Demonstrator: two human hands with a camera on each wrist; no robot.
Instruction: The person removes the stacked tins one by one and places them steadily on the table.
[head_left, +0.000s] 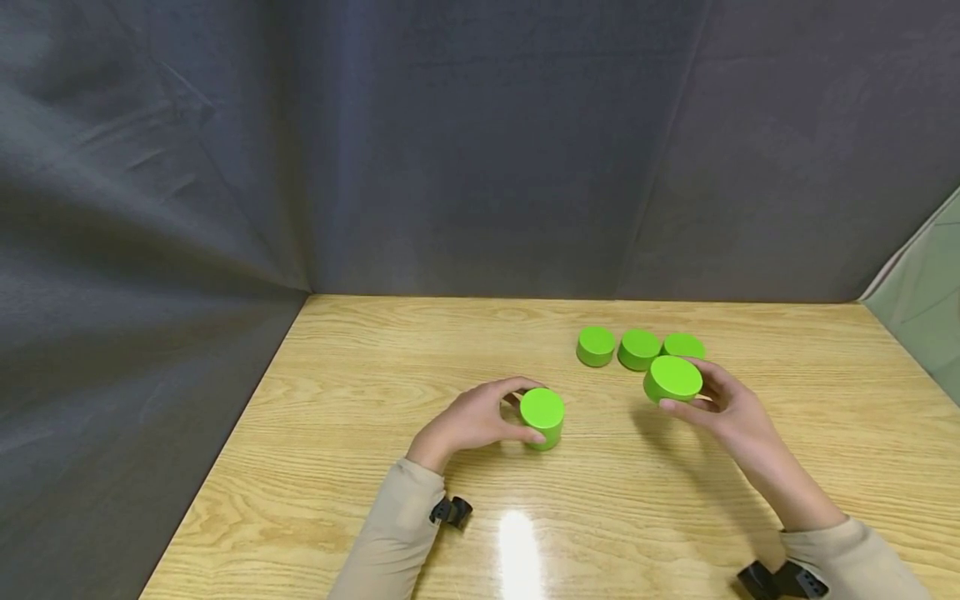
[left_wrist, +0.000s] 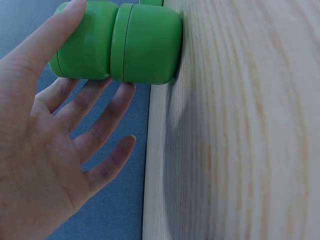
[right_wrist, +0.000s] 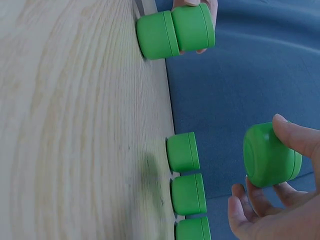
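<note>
Two squat green round jars, each with a seam near one end, stand stacked one on the other on the table. My left hand (head_left: 474,417) holds the upper jar (left_wrist: 90,42) between thumb and fingers, and a fingertip meets the lower jar (left_wrist: 152,47). To the right, my right hand (head_left: 738,421) grips another green jar (head_left: 673,377) raised above the table and slightly tilted. In the right wrist view this raised jar (right_wrist: 270,155) sits between thumb and fingertips, its base partly facing the camera.
Behind the right hand, three more green jars stand in a row: a left one (head_left: 596,347), a middle one (head_left: 639,350) and a right one (head_left: 683,345), partly covered by the raised jar. A grey curtain (head_left: 487,167) hangs along the far edge of the wooden table (head_left: 337,467).
</note>
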